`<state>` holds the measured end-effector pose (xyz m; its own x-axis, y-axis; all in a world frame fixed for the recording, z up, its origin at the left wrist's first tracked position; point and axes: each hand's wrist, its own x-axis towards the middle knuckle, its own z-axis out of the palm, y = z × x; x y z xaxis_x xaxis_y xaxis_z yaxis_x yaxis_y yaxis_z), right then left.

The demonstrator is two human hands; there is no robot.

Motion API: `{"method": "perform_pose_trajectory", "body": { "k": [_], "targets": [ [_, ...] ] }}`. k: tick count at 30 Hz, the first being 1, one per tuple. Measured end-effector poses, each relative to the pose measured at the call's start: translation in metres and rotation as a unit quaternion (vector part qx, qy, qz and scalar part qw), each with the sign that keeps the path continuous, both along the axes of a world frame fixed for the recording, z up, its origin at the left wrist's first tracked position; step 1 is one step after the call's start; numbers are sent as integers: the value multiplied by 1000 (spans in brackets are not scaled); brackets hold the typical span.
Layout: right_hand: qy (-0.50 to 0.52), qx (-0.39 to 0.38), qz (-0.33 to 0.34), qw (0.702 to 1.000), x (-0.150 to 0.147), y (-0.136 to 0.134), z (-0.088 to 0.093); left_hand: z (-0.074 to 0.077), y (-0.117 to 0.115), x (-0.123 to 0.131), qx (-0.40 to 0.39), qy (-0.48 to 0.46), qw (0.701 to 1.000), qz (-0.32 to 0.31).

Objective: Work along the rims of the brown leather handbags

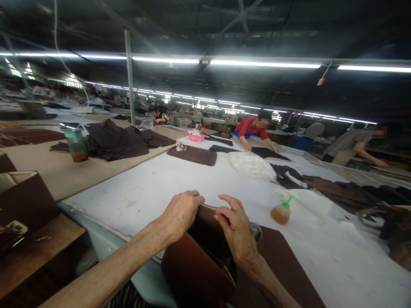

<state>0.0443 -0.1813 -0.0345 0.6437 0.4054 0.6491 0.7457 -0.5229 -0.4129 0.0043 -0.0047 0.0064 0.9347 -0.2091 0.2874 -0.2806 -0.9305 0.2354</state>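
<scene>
Both my hands grip the top edge of a dark brown piece of fabric or leather [199,265] at the near edge of the white table [167,179]. My left hand [180,214] is closed on that edge, fingers curled over it. Beside it, my right hand [235,224] pinches the same edge with bent fingers. The brown piece hangs down toward me, and a flat brown sheet [282,261] lies under it on the table.
A small bottle of orange liquid with a green cap [280,211] stands right of my hands. White cloth [252,164], dark fabric pieces [194,155] and a pink bowl [196,136] lie farther off. A jar [76,145] sits left. Other people [255,128] work at the far side.
</scene>
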Motion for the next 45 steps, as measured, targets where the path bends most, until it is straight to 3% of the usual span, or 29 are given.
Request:
{"method": "perform_pose_trajectory", "body": {
  "k": [9, 16, 24, 32, 39, 45],
  "targets": [
    [-75, -39, 38, 996, -2, -3, 1, -9, 1, 3, 55, -26, 998, 18],
    [-72, -50, 59, 994, -1, -3, 2, -1, -6, 2, 72, -8, 996, 47],
    [-55, -67, 66, 994, -7, -5, 3, -5, -7, 6, 71, -7, 996, 50],
    [-24, -12, 22, 999, -7, -4, -2, -3, 7, 5, 54, -2, 998, -26],
    [-41, 11, 10, 999, 1, 1, -3, -8, 8, 11, 86, -19, 996, -24],
    [-44, 11, 16, 999, 2, 2, -3, -11, 10, 13, 62, -29, 997, -28]
  ]
}}
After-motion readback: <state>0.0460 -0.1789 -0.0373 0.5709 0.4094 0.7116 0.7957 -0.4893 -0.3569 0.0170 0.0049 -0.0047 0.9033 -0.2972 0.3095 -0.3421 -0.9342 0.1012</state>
